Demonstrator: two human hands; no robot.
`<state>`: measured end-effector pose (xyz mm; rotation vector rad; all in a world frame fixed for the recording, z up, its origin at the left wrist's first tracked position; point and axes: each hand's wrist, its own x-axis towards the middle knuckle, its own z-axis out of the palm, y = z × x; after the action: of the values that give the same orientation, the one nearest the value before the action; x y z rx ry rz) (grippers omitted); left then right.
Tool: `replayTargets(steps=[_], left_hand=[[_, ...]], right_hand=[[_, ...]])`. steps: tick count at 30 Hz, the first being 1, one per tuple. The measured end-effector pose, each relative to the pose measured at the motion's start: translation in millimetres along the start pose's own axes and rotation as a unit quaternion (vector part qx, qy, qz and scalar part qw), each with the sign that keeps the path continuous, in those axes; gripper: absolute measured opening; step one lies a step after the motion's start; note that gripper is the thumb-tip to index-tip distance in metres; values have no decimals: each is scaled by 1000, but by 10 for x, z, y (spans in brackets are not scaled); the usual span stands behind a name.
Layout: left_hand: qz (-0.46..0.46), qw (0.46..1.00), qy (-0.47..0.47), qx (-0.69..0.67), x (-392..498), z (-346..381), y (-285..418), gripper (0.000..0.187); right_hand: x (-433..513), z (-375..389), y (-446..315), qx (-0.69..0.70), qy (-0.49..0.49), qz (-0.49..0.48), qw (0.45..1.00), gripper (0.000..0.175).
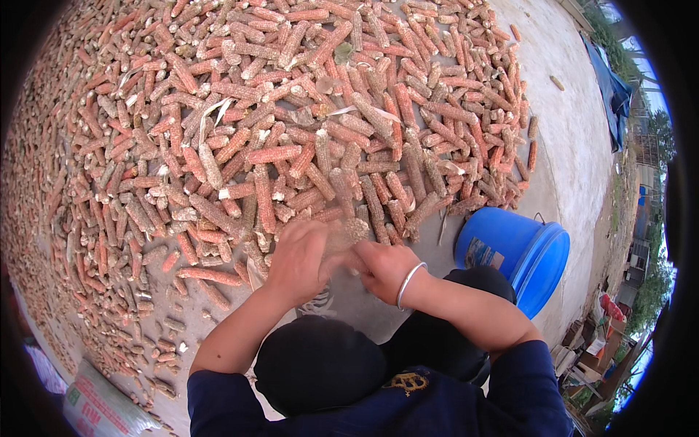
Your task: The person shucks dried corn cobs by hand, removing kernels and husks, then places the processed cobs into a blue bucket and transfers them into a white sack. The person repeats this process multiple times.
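A wide heap of bare corn cobs (273, 154), reddish to grey-brown, spreads over the concrete floor before my knees. My left hand (299, 265) is curled around a corn cob (357, 229) at the heap's near edge; its pale end points right. Close beside it, my right hand (389, 269), with a silver bangle (408, 287) at the wrist, has its fingers closed on another corn cob (356, 261). Motion blurs the space between the hands, so whether the two cobs touch is unclear.
At my right knee a blue plastic bucket (491, 240) lies tilted, its mouth facing right. A printed woven sack (104, 404) lies at lower left. Bare concrete (562, 120) runs along the heap's right side, with a blue tarp (606, 87) and piled cardboard (603, 349) beyond.
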<state>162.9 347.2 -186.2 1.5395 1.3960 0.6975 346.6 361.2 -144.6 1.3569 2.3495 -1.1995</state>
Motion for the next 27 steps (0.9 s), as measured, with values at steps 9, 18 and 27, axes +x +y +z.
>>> replayTargets(steps=[9, 18, 27], left_hand=[[-410, 839, 52, -353, 146, 23, -442, 30], [-272, 921, 181, -210, 448, -109, -615, 47], [-119, 932, 86, 331, 1272, -75, -710, 54]], right_hand=[[-80, 125, 160, 110, 117, 60, 985, 30], [358, 689, 1441, 117, 278, 218, 928, 58], [686, 970, 1428, 46, 285, 305, 908, 64]])
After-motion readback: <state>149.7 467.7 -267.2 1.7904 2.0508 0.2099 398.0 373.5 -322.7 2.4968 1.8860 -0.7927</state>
